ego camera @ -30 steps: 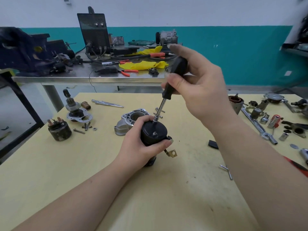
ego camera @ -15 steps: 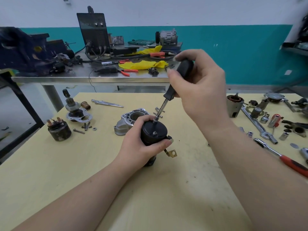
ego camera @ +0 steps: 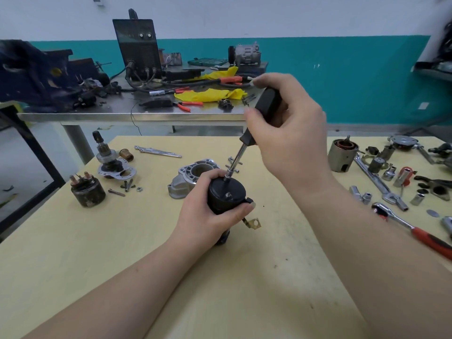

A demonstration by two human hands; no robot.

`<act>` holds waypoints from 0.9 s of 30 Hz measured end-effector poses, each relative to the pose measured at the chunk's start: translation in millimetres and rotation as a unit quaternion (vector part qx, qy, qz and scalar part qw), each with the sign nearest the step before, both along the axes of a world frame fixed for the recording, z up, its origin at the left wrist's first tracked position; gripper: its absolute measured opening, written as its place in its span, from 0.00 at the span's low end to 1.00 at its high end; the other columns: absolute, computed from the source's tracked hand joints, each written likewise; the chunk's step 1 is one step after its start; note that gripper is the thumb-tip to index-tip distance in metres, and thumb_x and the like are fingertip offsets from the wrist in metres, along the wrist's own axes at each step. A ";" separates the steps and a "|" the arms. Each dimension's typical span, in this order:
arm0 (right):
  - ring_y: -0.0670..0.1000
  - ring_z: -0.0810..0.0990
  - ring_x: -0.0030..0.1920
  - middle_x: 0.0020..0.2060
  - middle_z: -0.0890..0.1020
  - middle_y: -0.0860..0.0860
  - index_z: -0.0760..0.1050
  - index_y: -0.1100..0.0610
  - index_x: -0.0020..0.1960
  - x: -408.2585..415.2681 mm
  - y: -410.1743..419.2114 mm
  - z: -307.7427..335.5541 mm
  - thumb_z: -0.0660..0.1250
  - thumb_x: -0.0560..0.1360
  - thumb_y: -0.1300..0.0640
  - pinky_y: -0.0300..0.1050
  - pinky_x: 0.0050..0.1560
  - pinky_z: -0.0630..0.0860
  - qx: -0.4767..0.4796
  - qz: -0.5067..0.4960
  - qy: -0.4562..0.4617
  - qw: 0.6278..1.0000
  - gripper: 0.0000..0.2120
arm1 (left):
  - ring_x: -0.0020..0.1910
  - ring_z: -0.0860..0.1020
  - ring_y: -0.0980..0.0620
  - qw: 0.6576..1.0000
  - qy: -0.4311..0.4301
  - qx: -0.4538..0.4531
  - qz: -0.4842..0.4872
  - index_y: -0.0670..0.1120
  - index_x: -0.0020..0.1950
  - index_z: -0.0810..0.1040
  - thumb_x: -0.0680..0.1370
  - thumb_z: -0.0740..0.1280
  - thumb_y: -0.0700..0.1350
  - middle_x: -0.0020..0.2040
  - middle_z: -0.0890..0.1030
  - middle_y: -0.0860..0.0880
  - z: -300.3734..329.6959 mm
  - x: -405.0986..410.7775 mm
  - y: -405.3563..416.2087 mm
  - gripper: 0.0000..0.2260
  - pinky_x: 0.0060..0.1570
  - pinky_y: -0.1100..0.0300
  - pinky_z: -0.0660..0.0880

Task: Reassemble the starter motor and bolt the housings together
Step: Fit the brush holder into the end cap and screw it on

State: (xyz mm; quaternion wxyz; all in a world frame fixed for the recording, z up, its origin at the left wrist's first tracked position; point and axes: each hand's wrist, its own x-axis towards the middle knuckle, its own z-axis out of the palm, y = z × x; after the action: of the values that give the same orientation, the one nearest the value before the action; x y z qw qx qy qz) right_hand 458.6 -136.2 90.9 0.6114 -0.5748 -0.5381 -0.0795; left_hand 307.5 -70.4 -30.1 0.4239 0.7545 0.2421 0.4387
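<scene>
Pale yellow worktop [ego camera: 97, 253] fills the foreground, with a steel bench [ego camera: 117, 116] of cables and pliers behind it against a teal wall. Near the middle of the worktop the left hand [ego camera: 208, 216] wraps around a black motor body [ego camera: 226, 195], standing it upright on the surface. The right hand [ego camera: 288, 140] grips the black handle of a screwdriver [ego camera: 247, 143], whose tilted shaft meets the far edge of the motor's top cap. The motor looks dense, rigid and smooth-sided, so it would likely be heavy for its bulk and apt to twist under turning force; the round side wall seems the sound place to hold it, away from the thin brass tab [ego camera: 254, 223] jutting out low on the right, which could bend. A grey metal housing [ego camera: 193, 176] lies just behind, apart from the motor. The screw under the tip is too small to make out, the motor's lower half is covered by the fingers, and a red-handled ratchet [ego camera: 415, 231] is cut off at the right edge.
</scene>
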 end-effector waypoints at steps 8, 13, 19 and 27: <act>0.57 0.87 0.57 0.58 0.83 0.58 0.74 0.54 0.74 22.1 -8.7 12.6 0.66 0.82 0.70 0.53 0.59 0.85 -0.070 0.268 0.121 0.953 0.23 | 0.53 0.83 0.63 1.000 0.003 -0.001 -0.012 0.70 0.60 0.75 0.67 0.83 0.58 0.54 0.84 0.65 2.7 -2.2 1.9 0.27 0.52 0.75 0.74; 0.52 0.83 0.50 0.46 0.81 0.42 0.80 0.49 0.61 8.1 0.6 2.9 0.75 0.76 0.59 0.56 0.54 0.83 0.015 0.019 0.047 0.999 0.15 | 0.54 0.84 0.60 1.000 -0.001 0.003 -0.005 0.70 0.61 0.75 0.67 0.84 0.58 0.54 0.85 0.62 0.1 0.8 0.7 0.27 0.51 0.74 0.75; 0.50 0.84 0.62 0.61 0.84 0.52 0.73 0.52 0.75 20.8 -0.5 7.0 0.68 0.82 0.65 0.49 0.61 0.83 -0.059 0.283 0.126 0.949 0.23 | 0.54 0.84 0.61 1.000 0.000 -0.009 -0.018 0.70 0.60 0.75 0.67 0.84 0.57 0.54 0.85 0.63 2.4 -2.4 3.1 0.27 0.52 0.74 0.75; 0.62 0.87 0.53 0.52 0.86 0.64 0.76 0.54 0.69 19.1 -6.5 11.1 0.69 0.79 0.72 0.56 0.57 0.85 -0.049 0.255 0.151 0.954 0.22 | 0.53 0.84 0.61 1.000 -0.015 -0.010 -0.008 0.71 0.59 0.75 0.66 0.84 0.59 0.54 0.85 0.62 1.3 -0.6 -0.9 0.27 0.51 0.74 0.75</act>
State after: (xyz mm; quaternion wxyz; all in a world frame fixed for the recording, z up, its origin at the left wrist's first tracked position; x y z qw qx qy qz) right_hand 477.7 -142.7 102.1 0.6566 -0.4531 -0.5712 0.1931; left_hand 306.9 -71.3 -28.8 0.4386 0.7452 0.2345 0.4442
